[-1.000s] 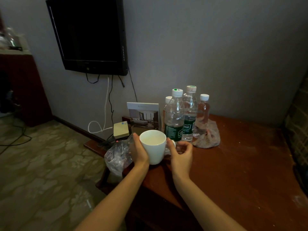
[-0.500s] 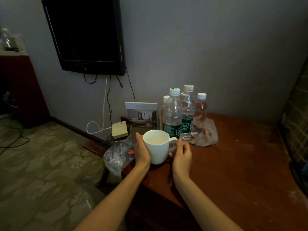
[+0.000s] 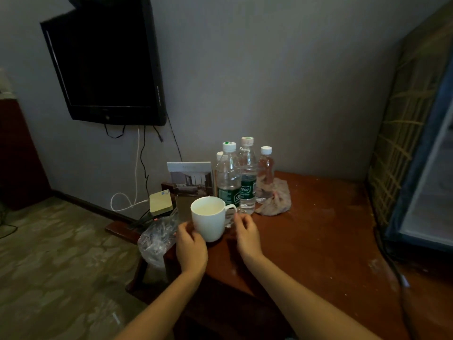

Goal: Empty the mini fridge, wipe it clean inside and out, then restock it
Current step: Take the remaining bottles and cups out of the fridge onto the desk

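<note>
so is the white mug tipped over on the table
No, the white mug stands upright on the table, its open mouth facing up.

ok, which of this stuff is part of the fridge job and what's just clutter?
Job (likely): clear plastic water bottles with white caps; white ceramic mug; crumpled brownish cloth, probably the wipe.
Clutter: black wall-mounted TV; crinkled clear plastic bag; upright printed card; small yellowish box.

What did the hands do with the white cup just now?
The left hand slid down the side of the white cup to its base. The right hand stayed by the handle. The cup, bottles and cloth on the table did not move.
</note>
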Demonstrator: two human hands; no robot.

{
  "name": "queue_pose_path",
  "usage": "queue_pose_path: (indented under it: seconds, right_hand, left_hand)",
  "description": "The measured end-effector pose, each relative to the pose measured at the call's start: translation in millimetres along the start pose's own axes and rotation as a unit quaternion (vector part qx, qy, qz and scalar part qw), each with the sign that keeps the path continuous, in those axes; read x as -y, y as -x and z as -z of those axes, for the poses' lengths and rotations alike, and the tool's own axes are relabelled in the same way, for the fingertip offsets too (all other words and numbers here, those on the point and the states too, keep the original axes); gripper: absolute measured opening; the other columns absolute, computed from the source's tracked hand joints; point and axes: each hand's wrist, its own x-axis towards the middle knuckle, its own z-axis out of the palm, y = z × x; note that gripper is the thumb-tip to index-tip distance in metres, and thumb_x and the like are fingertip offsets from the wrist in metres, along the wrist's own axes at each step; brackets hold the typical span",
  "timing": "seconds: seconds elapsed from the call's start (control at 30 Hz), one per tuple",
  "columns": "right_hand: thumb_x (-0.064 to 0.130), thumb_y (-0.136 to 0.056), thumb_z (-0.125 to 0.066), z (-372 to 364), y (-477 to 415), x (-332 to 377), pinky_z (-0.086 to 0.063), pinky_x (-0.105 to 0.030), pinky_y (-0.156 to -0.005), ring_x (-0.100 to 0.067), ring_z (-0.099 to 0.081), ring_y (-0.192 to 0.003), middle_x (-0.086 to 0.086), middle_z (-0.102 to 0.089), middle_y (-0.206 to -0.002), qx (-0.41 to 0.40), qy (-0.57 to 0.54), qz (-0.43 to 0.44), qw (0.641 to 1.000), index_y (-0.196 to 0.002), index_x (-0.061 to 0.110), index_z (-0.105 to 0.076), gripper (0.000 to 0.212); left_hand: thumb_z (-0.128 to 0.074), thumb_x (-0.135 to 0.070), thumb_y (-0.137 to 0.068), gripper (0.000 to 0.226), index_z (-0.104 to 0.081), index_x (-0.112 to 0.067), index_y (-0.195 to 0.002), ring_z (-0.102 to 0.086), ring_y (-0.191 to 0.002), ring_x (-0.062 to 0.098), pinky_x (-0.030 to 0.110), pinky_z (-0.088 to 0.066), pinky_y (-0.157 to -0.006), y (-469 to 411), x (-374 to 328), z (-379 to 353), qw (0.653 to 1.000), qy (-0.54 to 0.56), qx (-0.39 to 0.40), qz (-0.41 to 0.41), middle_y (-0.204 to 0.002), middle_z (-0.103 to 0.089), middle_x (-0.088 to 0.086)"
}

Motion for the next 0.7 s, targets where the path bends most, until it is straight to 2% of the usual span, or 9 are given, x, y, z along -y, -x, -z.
queue_pose_path:
  seconds: [0.1,0.13,0.23,0.27,0.37,0.43,0.53,0.6,0.7]
  right_hand:
    - [0.030,-0.095,-0.057,20,12,2,-0.050,-0.046,-0.078,-0.017,-0.057,-0.072,-0.001,-0.061,-0.076,0.065,0.082,0.009,0.994,-0.081,0.019,-0.056,0.018]
    - [0.027,-0.095,-0.058,29,18,8,-0.052,-0.043,-0.077,-0.015,-0.058,-0.071,0.000,-0.061,-0.076,0.099,0.106,0.003,0.989,-0.083,0.018,-0.056,0.015]
    - [0.017,-0.094,-0.060,61,30,33,-0.049,-0.021,-0.065,-0.008,-0.056,-0.067,0.002,-0.060,-0.079,0.216,0.176,-0.018,0.960,-0.089,0.017,-0.057,0.006]
    - [0.017,-0.093,-0.061,77,30,43,-0.049,-0.021,-0.067,-0.009,-0.057,-0.070,0.002,-0.061,-0.083,0.225,0.211,-0.003,0.951,-0.091,0.017,-0.059,0.003]
    - [0.017,-0.090,-0.066,136,25,77,-0.048,-0.026,-0.082,-0.011,-0.058,-0.089,-0.004,-0.066,-0.100,0.196,0.310,0.057,0.928,-0.103,0.011,-0.067,0.015]
    - [0.018,-0.089,-0.068,180,24,104,-0.046,-0.018,-0.076,-0.010,-0.058,-0.090,-0.009,-0.069,-0.107,0.167,0.356,0.067,0.917,-0.107,0.008,-0.067,0.021]
    - [0.015,-0.090,-0.066,243,25,140,-0.048,-0.016,-0.070,-0.012,-0.061,-0.088,-0.009,-0.068,-0.104,0.081,0.346,0.063,0.933,-0.107,0.008,-0.066,0.019]
    - [0.013,-0.090,-0.065,284,30,162,-0.052,-0.022,-0.072,-0.014,-0.062,-0.083,-0.008,-0.066,-0.096,0.026,0.329,0.065,0.942,-0.105,0.009,-0.066,0.016]
    - [0.009,-0.091,-0.062,340,36,196,-0.045,-0.009,-0.057,-0.007,-0.057,-0.070,-0.006,-0.062,-0.088,-0.034,0.332,0.076,0.939,-0.108,0.005,-0.064,0.017]
  left_hand:
    - [-0.049,0.002,-0.092,0.041,-0.043,-0.006,-0.132,-0.048,-0.121,0.032,0.039,-0.039,-0.100,34,-3,5,1.000,-0.009,0.010,0.015,-0.137,-0.041,0.017]
    - [-0.051,0.002,-0.092,0.043,-0.043,-0.007,-0.133,-0.048,-0.122,0.032,0.039,-0.039,-0.101,44,-6,5,0.999,-0.020,0.032,0.014,-0.139,-0.037,0.016]
    - [-0.054,-0.001,-0.092,0.045,-0.045,-0.013,-0.134,-0.047,-0.123,0.027,0.041,-0.042,-0.104,67,-17,2,0.991,-0.070,0.110,-0.005,-0.142,-0.033,0.011]
    - [-0.055,-0.002,-0.091,0.045,-0.045,-0.013,-0.134,-0.047,-0.123,0.027,0.040,-0.042,-0.103,72,-23,-1,0.987,-0.088,0.131,-0.020,-0.140,-0.035,0.011]
    - [-0.060,-0.004,-0.086,0.035,-0.056,-0.014,-0.119,-0.055,-0.115,0.027,0.038,-0.045,-0.097,87,-53,-20,0.961,-0.140,0.216,-0.103,-0.124,-0.054,0.009]
    - [-0.063,-0.008,-0.085,0.026,-0.062,-0.021,-0.107,-0.061,-0.108,0.021,0.031,-0.048,-0.091,103,-84,-41,0.930,-0.172,0.287,-0.153,-0.109,-0.064,0.002]
    - [-0.065,-0.013,-0.086,0.024,-0.067,-0.021,-0.109,-0.061,-0.105,0.014,0.026,-0.045,-0.093,132,-137,-84,0.890,-0.199,0.335,-0.237,-0.109,-0.067,-0.003]
    - [-0.065,-0.012,-0.083,0.025,-0.067,-0.020,-0.107,-0.062,-0.104,0.016,0.028,-0.045,-0.092,155,-174,-116,0.881,-0.170,0.341,-0.281,-0.106,-0.068,-0.001]
    - [-0.064,-0.012,-0.083,0.027,-0.066,-0.020,-0.109,-0.062,-0.102,0.018,0.027,-0.046,-0.085,187,-227,-159,0.872,-0.129,0.353,-0.315,-0.104,-0.068,0.000]
